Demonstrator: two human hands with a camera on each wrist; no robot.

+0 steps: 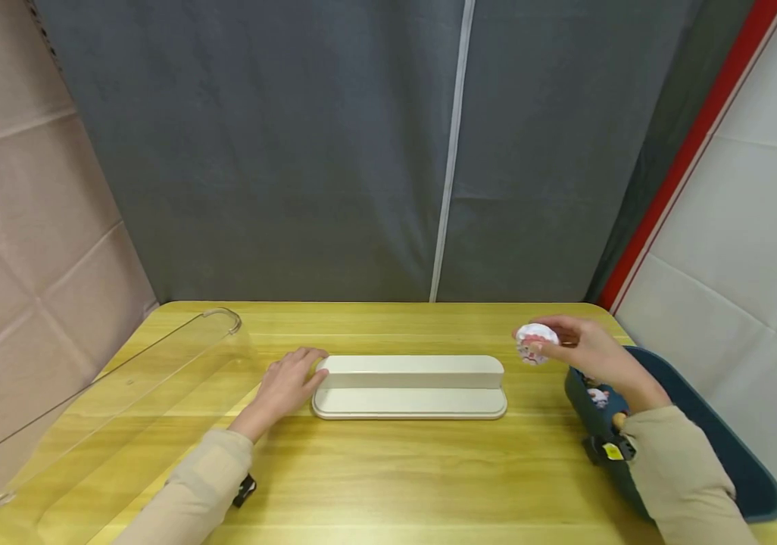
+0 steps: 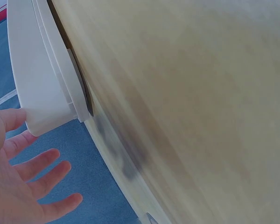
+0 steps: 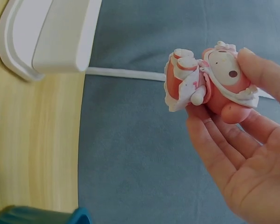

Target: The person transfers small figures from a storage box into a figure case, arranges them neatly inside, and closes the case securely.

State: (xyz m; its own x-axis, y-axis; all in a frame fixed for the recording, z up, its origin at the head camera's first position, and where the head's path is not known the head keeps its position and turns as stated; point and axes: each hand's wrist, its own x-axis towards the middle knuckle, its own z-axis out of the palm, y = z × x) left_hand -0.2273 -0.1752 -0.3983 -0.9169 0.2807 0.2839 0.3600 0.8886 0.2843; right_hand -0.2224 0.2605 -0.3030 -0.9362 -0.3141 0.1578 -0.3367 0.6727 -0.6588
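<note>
A small pink and white figurine (image 1: 536,343) is held up by my right hand (image 1: 589,352), to the right of the stand and near the bin's far end. In the right wrist view, the thumb and fingers pinch the figurine (image 3: 219,81) by its head, and its feet point left. A white two-level stand (image 1: 409,405) lies lengthwise across the middle of the table. At its left end rests my left hand (image 1: 286,382). The left wrist view has the thumb and index finger touching that end of the stand (image 2: 42,74), with the other fingers spread out.
A long clear cover (image 1: 129,386) lies slantwise on the table's left side. At the right, a dark blue bin (image 1: 709,431) contains several small figures (image 1: 600,397), partly hidden by the right arm. A grey curtain (image 1: 293,151) hangs behind the table (image 1: 388,477).
</note>
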